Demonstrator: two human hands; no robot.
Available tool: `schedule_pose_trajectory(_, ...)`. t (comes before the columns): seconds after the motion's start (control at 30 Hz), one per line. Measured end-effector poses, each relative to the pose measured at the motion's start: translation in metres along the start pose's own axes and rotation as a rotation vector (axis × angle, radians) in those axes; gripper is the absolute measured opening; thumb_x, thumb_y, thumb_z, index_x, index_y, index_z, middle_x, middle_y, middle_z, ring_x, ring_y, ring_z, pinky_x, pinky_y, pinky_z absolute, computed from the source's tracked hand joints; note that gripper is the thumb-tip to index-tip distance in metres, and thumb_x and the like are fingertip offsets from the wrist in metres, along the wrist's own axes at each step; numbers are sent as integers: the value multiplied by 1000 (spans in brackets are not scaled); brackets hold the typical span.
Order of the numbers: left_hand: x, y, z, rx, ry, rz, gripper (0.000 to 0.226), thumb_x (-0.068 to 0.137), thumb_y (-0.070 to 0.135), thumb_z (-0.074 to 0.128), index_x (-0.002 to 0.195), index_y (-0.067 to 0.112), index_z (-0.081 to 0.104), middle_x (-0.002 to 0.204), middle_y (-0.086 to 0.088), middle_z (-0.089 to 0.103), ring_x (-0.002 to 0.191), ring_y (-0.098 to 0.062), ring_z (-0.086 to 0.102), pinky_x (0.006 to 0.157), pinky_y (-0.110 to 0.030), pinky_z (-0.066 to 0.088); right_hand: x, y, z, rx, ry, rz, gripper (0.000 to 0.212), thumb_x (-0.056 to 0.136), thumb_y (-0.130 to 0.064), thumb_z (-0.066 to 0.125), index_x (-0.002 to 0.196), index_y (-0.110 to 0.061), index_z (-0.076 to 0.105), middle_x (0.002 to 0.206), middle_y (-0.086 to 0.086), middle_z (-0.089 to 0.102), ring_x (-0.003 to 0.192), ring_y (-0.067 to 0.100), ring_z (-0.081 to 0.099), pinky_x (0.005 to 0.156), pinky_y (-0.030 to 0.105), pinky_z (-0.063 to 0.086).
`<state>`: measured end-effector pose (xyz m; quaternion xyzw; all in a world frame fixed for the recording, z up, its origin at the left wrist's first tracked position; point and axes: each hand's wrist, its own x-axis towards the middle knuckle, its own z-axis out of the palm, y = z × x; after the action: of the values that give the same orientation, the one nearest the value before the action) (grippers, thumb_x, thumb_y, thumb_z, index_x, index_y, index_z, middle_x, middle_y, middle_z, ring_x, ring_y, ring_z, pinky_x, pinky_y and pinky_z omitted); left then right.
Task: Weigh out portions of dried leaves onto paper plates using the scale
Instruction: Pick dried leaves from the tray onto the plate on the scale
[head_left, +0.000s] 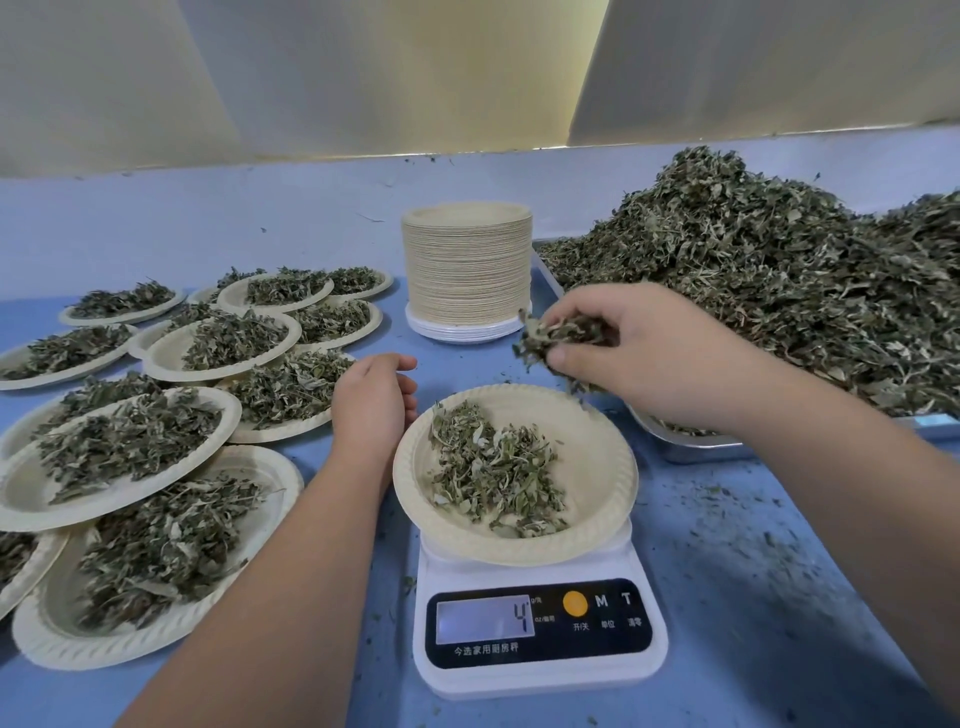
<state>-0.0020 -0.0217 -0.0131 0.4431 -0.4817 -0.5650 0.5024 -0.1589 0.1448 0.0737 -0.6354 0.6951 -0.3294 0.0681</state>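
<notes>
Dried leaves (493, 467) sit on the paper plate (597, 452) on the scale (540, 670), low in the frame — the right hand (639, 358) pinches more just above to top it up, and the left hand (371, 400) rests beside it, fingers loose, holding nothing.

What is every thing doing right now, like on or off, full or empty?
scale: on, showing 4
plate on the scale: partly filled with leaves
right hand: pinching a clump of leaves above that plate
left hand: relaxed, holding nothing
plate stack: empty, upright
plates on the left: filled, overlapping
leaf pile: heaped on a tray
</notes>
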Motion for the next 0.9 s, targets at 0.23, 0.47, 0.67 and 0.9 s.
schedule_pose_trajectory(0.23,1,0,0,-3,1,-16,18,89,14,49,86,10,67,67,-3,53,49,-13,44,38,-20,37,0,8,-7,-144,-107,52,23,83,-51,60,100,-36,65,84,-20,63,66,-14,53,58,9,36)
schedule_pose_trajectory(0.47,1,0,1,1,7,-10,18,89,14,50,86,10,67,65,-2,53,48,-13,43,38,-19,37,6,63,-26,-376,-85,345,26,89,-38,61,111,-24,66,105,-1,66,89,16,62,82,31,50)
schedule_pose_trajectory(0.67,2,1,1,6,10,-15,18,90,14,49,85,11,67,65,-2,53,48,-13,43,39,-21,37,2,83,-25,-339,-391,459,59,84,-40,68,138,-33,45,132,0,56,105,27,65,96,40,48)
schedule_pose_trajectory(0.9,2,0,0,27,15,-10,18,89,16,50,86,12,68,63,-1,54,48,-12,45,40,-21,39,7,86,-2,-376,-227,307,42,94,-26,55,136,-31,51,127,-2,61,95,16,62,76,21,44)
